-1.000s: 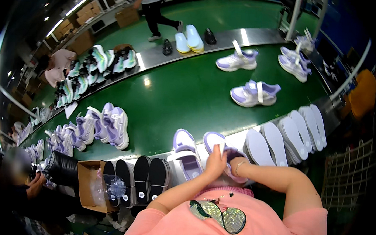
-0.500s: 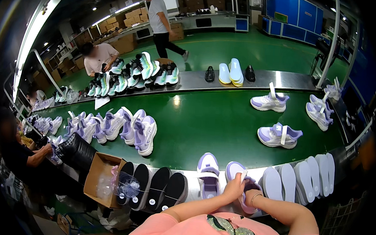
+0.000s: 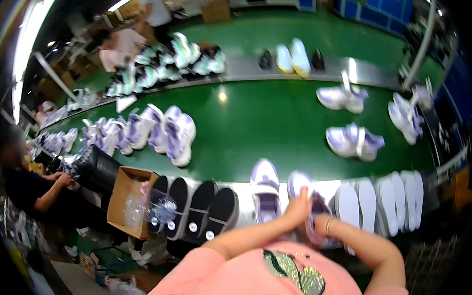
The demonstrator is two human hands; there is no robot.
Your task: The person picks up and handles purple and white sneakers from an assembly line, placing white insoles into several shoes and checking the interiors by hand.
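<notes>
1. I had a purple-and-white shoe (image 3: 299, 181) at the near metal edge of the green table (image 3: 263, 127), right in front of the wearer's torso.
2. Long axis: toe away from the body and slanted slightly left, opening and heel toward the body. The shoe lay straight ahead, between both grips.
3. Left grip (image 3: 298, 205) was the nearer one to the toe. Looked pinched onto the tongue or strap area, thumb up; blur hid which.
4. Right grip (image 3: 322, 226) was at the heel end, fingers down in the opening. Couldn't tell if it was clenched or loose inside.
5. Pose: left forearm ran up and rightward from lower left, fairly straight. Right elbow was bent and out wide, forearm angled back leftward to the shoe.
6. A second shoe (image 3: 266, 189) sat just left, roughly parallel, neither grip on it. Grey insoles (image 3: 365, 203) lined up just right; black insoles (image 3: 203, 209) further left.
</notes>
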